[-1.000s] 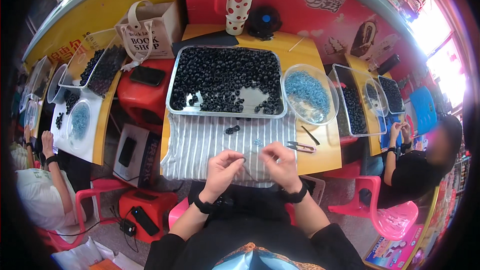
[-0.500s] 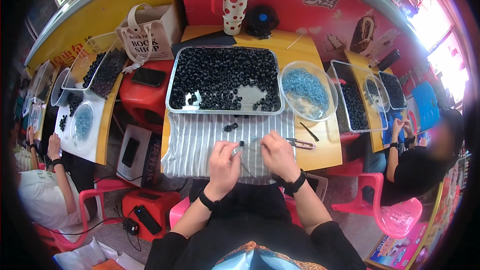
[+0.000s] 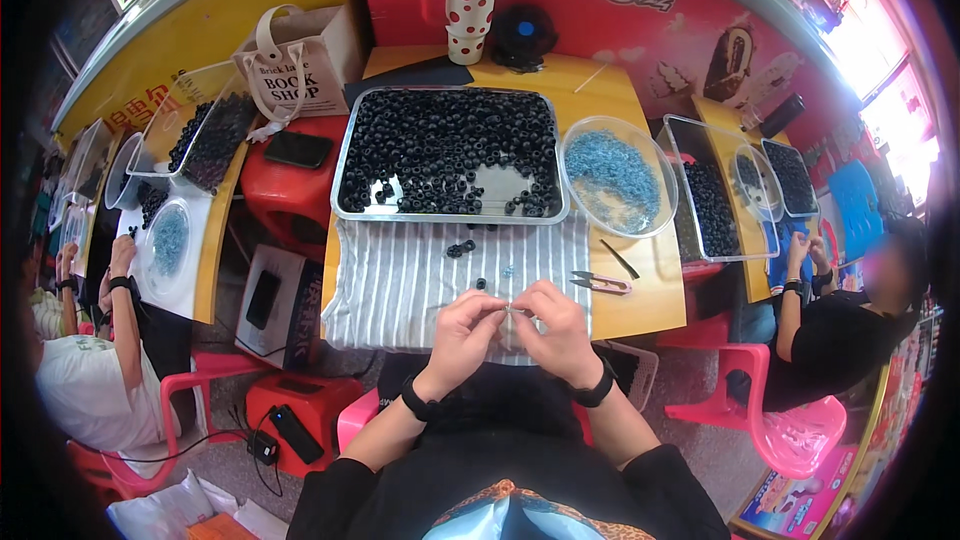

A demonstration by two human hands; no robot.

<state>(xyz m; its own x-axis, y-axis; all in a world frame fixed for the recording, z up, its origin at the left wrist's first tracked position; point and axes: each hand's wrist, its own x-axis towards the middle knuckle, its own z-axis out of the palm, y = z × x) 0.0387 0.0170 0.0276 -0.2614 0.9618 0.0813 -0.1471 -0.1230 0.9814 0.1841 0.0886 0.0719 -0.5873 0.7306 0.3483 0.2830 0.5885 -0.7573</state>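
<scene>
My left hand (image 3: pixel 468 332) and my right hand (image 3: pixel 553 334) meet over the near part of a grey-and-white striped cloth (image 3: pixel 375 285). Both are closed in a pinch, fingertips touching or almost so. Something tiny and pale shows between them, too small to name. Just beyond my left fingers a small black ring-like piece (image 3: pixel 482 284) lies on the cloth. Farther up sits a little cluster of black pieces (image 3: pixel 461 249). A few light blue bits (image 3: pixel 508 271) rest beyond my right fingers. To the right are pink-handled thread snips (image 3: pixel 603 283) and a thin dark tool (image 3: pixel 621 260).
A clear tray (image 3: pixel 450 218) of black pieces stands beyond the cloth, beside a round tub (image 3: pixel 668 195) with light blue bits. Behind are a dotted tumbler (image 3: pixel 470 15) and a small black fan (image 3: pixel 524 35). People work at tables on both sides.
My hands have come together and nearer to me. My right hand has moved off the snips, which now show fully. The black piece by my left fingertips now lies apart from them.
</scene>
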